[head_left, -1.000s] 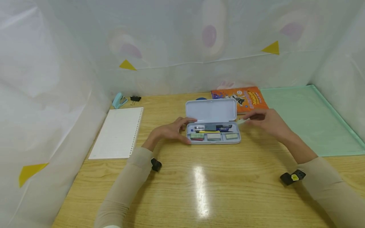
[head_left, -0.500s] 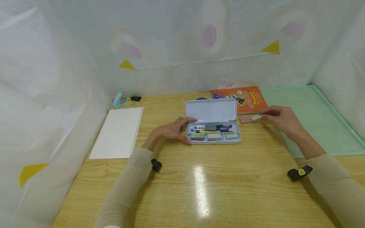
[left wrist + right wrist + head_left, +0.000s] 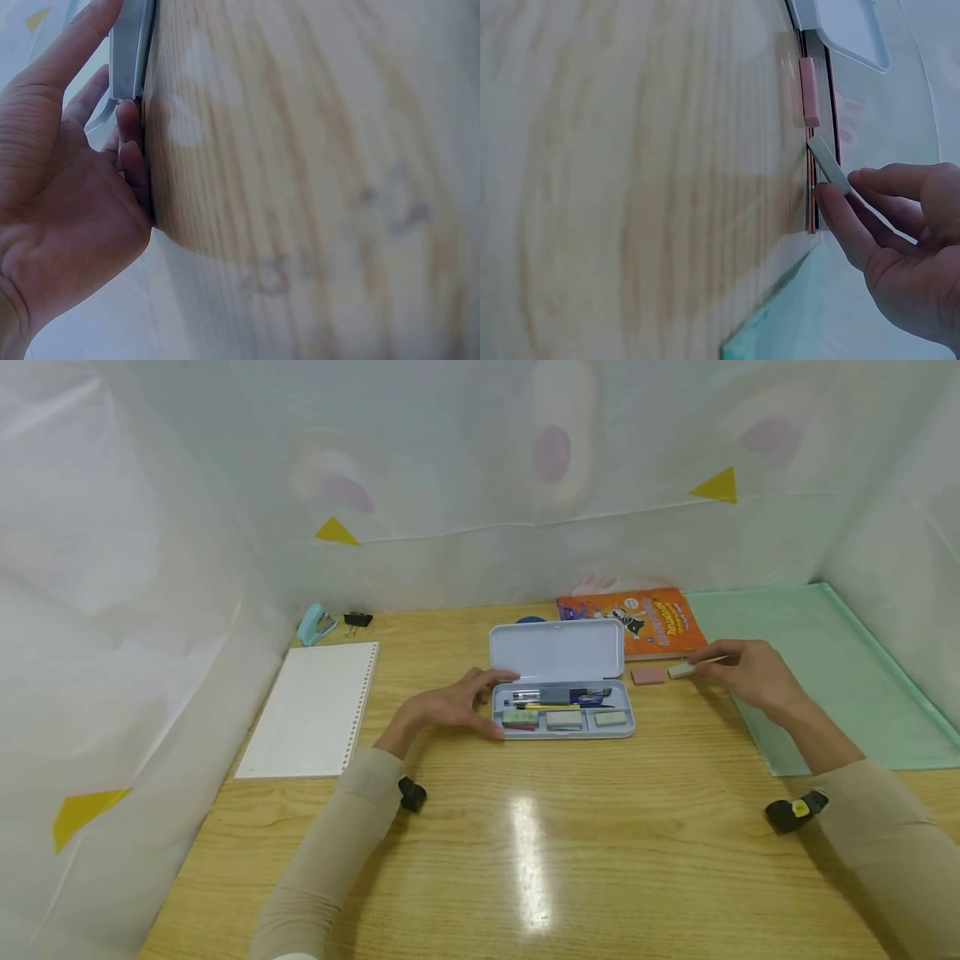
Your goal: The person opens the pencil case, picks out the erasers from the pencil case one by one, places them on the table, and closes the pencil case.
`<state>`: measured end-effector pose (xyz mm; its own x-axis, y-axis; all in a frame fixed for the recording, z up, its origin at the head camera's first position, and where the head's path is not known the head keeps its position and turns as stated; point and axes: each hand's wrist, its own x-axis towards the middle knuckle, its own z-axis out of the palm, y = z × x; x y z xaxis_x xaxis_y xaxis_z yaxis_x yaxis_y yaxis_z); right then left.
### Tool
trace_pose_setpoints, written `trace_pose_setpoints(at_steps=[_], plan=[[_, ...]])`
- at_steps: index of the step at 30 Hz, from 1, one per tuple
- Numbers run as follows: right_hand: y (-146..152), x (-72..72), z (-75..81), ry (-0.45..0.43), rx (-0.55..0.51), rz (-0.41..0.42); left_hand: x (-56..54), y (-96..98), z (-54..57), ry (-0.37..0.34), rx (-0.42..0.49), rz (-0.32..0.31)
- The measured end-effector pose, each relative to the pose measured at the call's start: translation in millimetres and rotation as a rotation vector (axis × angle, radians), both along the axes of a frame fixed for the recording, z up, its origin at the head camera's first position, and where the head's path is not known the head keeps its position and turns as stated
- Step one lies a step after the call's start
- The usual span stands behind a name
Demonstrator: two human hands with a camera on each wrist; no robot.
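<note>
A pale blue pencil case [image 3: 566, 735] stands with its lid [image 3: 557, 649] up. Pens and a yellow pencil [image 3: 551, 707] lie in its long back compartment, with small eraser-like blocks in the front ones. My left hand [image 3: 452, 703] holds the left end, thumb at the near corner and a finger by the hinge. To the right of the case, my right hand [image 3: 753, 677] pinches a pale green-white eraser [image 3: 829, 166] by one end, tilted in the right wrist view. Left of that eraser, a pink eraser [image 3: 648, 677] lies on the table.
Behind the case lies an orange book [image 3: 660, 622]. A green translucent mat or tray [image 3: 847, 685] covers the right side. At left are a ruled notepad [image 3: 311, 710], a light blue stapler [image 3: 315, 625] and a black binder clip [image 3: 357, 620]. White sheeting surrounds the wooden table [image 3: 450, 860].
My right hand has moved right, away from the case, with the pale eraser. The pink eraser has come into sight. My left hand has stayed at the case.
</note>
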<state>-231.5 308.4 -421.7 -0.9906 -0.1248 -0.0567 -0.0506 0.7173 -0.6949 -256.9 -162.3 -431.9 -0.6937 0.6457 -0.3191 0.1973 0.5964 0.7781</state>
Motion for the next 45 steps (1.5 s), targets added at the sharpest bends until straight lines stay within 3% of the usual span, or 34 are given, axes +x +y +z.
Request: trace_pose_setpoints(at_steps=[7,16,21,28,32,38,45], plan=[[11.8,1.3,6.1,-0.033,0.019,0.028,0.1,0.7,0.1,0.01,-0.016,-0.004],[7.5,12.5,20.1,-0.069,-0.148,0.044,0.1,-0.5,-1.1,0.017,-0.012,0.0],[-21.3,19.9,22.7,-0.045,-0.141,0.138,0.0,-0.9,0.0,0.014,-0.011,-0.003],[-64.8,28.5,16.6,0.079,-0.071,0.377,-0.6,-0.7,0.1,0.022,-0.023,-0.009],[-80.2,31.4,13.3,0.112,-0.018,0.449,-0.5,-0.4,-0.7,0.02,-0.021,-0.009],[-89.8,33.1,10.5,0.111,-0.023,0.504,-0.2,0.1,-0.6,0.018,-0.022,-0.004],[-92.7,34.0,9.1,0.113,-0.014,0.492,-0.5,0.1,-0.6,0.017,-0.026,0.001]])
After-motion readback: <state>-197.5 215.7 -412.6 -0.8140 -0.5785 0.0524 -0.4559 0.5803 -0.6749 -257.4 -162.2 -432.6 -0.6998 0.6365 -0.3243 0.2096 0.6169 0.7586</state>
